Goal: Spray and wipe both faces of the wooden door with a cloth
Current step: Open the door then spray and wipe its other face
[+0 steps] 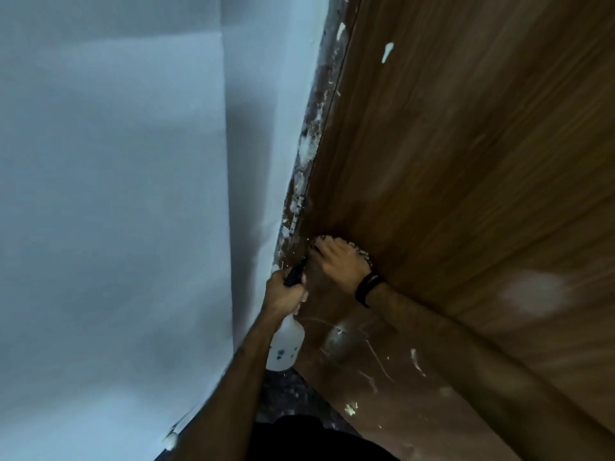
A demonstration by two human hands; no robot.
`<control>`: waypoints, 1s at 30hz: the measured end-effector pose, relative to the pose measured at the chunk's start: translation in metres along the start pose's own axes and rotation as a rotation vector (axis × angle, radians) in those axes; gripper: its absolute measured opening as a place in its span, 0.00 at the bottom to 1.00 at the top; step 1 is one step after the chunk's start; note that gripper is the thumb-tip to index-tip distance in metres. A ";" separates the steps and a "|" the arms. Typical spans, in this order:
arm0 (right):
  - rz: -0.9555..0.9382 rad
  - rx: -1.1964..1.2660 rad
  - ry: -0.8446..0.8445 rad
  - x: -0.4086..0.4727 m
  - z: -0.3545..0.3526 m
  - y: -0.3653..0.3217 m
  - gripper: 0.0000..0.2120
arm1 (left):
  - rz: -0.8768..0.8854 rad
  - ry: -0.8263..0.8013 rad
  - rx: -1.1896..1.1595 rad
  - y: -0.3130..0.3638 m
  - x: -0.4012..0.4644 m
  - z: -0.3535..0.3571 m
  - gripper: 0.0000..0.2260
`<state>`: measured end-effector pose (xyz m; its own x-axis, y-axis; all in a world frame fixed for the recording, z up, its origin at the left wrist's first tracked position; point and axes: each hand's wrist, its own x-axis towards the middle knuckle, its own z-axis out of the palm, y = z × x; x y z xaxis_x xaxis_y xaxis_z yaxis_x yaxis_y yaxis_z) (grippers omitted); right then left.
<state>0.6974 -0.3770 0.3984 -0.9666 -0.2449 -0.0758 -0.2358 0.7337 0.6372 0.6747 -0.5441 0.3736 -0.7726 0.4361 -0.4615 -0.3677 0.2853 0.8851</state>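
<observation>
Pale wall (116, 194) left; door (466, 161) face ran up-right; right hand (339, 257) pressed cloth (361, 252) flat, nearer; left hand (283, 291) gripped spray bottle (284, 344).

Pale blue-grey wall (109, 194) on the left with a vertical corner line running down it, lighting pretty dim. Brown door frame (312, 134) is splattered with white paint. Dark speckled floor (283, 394) at the bottom.

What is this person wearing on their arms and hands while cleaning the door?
Very little. Both forearms are bare, with no sleeves in sight and no gloves on either hand. The right hand has a dark band, perhaps a watch or fitness strap, around its wrist. The left hand wears nothing that I can see.
</observation>
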 end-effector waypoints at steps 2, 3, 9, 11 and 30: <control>-0.055 0.018 -0.088 0.006 0.004 -0.010 0.22 | 0.004 -0.013 0.010 0.003 0.005 -0.009 0.09; -0.063 0.024 -0.083 0.010 0.006 -0.012 0.21 | 0.011 -0.023 0.012 0.006 0.007 -0.012 0.10; 0.095 0.039 0.146 0.049 -0.020 0.017 0.21 | 0.076 0.025 -0.045 0.029 0.020 -0.032 0.13; 0.209 0.085 0.249 0.053 -0.033 0.024 0.21 | 0.090 0.028 -0.091 0.033 0.021 -0.037 0.13; 0.391 0.055 0.489 0.073 -0.130 0.100 0.18 | 0.355 -0.049 -0.207 0.155 -0.012 -0.045 0.14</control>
<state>0.6163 -0.4038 0.5569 -0.8275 -0.2037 0.5232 0.1087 0.8561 0.5052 0.6039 -0.5435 0.5195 -0.8467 0.5177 -0.1230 -0.1827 -0.0657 0.9810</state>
